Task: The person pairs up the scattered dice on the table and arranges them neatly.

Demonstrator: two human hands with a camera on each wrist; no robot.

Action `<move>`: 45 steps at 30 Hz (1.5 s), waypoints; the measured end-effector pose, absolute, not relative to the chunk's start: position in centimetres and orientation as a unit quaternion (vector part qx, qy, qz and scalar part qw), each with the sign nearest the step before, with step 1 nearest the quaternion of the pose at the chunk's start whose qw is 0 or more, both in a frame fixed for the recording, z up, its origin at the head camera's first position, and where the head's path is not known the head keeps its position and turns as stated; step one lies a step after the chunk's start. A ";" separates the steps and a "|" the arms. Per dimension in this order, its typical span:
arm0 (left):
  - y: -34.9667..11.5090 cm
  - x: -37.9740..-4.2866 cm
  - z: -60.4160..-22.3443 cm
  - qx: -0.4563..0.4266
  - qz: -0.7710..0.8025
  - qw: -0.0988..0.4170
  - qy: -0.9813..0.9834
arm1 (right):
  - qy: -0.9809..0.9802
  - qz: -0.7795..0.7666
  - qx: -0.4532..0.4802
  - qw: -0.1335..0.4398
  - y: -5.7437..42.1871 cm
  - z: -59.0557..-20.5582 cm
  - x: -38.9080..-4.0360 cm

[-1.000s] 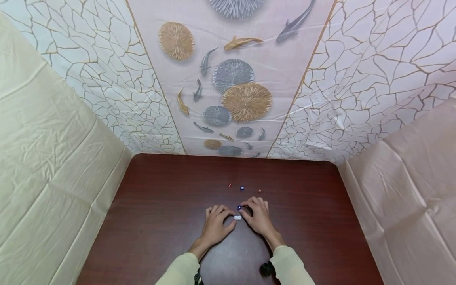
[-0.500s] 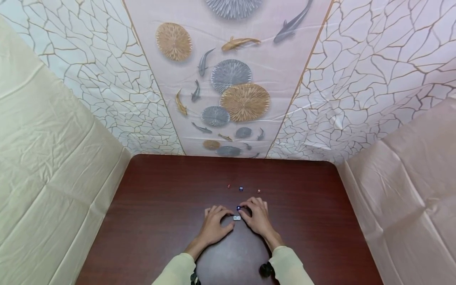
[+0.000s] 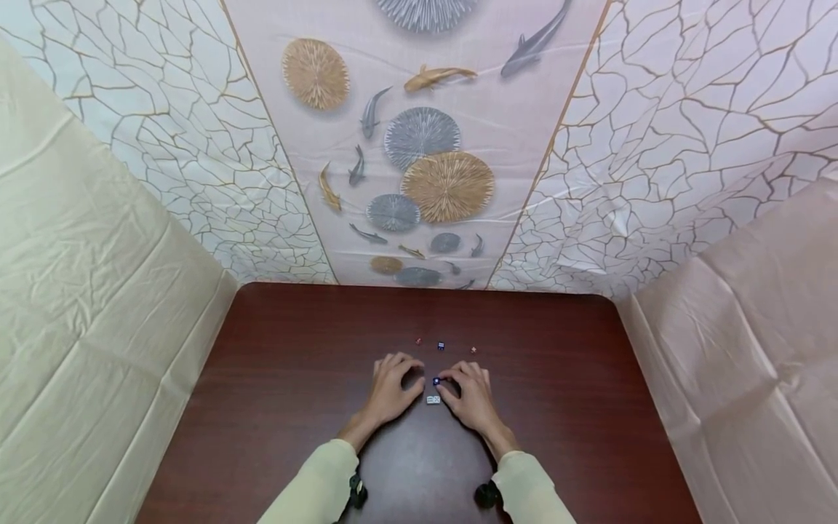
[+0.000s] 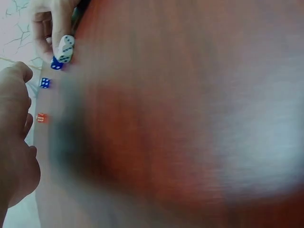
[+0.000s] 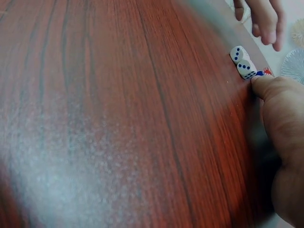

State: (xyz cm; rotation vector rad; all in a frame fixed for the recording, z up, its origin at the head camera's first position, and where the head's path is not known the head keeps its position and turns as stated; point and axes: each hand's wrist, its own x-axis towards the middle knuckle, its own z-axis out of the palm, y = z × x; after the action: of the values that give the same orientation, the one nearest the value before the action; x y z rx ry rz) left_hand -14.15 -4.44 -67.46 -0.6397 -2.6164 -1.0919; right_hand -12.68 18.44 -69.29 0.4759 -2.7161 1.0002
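Note:
Two white dice [image 3: 433, 399] with blue pips sit side by side on the table, right against each other. Just beyond them is a blue die [image 3: 436, 381], which my right hand [image 3: 473, 397] pinches between thumb and index finger. In the right wrist view the thumb [image 5: 266, 85] hides most of that blue die. My left hand [image 3: 393, 389] is left of the blue die, its fingers loosely curved and nothing between them. Farther back lie a second blue die [image 3: 441, 346] and two red dice, one on the left [image 3: 419, 340] and one on the right [image 3: 474, 350].
The dark red-brown wooden table [image 3: 294, 342] has rounded back corners. A patterned cloth [image 3: 419, 218] with fish and round shapes hangs behind it, and plain pale cloths [image 3: 98, 327] close off both sides. Dark wrist straps [image 3: 486, 495] show at the sleeves.
My left hand has left the white dice and moved forward and slightly left, level with the blue die. My right hand stays at the blue die. The dice keep their arrangement.

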 end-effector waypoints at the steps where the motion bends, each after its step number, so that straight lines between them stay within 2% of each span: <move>1: -4.4 -14.5 -67.3 -0.220 -0.373 0.120 -0.893 | -0.921 0.339 0.161 0.102 18.4 -69.3 -12.7; 21: -2.7 -20.0 -66.1 -0.235 -0.313 0.092 -0.916 | -0.925 0.329 0.161 0.097 18.3 -69.0 -12.4; 30: -1.8 -21.5 -66.1 -0.235 -0.287 0.033 -0.928 | -0.925 0.331 0.161 0.097 18.5 -69.1 -12.3; 45: -1.0 -22.6 -66.5 -0.231 -0.276 -0.017 -0.933 | -0.926 0.330 0.160 0.093 18.5 -69.0 -12.5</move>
State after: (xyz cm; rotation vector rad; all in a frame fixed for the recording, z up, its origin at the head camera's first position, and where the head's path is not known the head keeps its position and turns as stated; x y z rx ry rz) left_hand -22.59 -0.95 -66.54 -0.7347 -2.9626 -0.8773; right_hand -12.45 18.51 -68.99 0.4745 -2.7477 0.9797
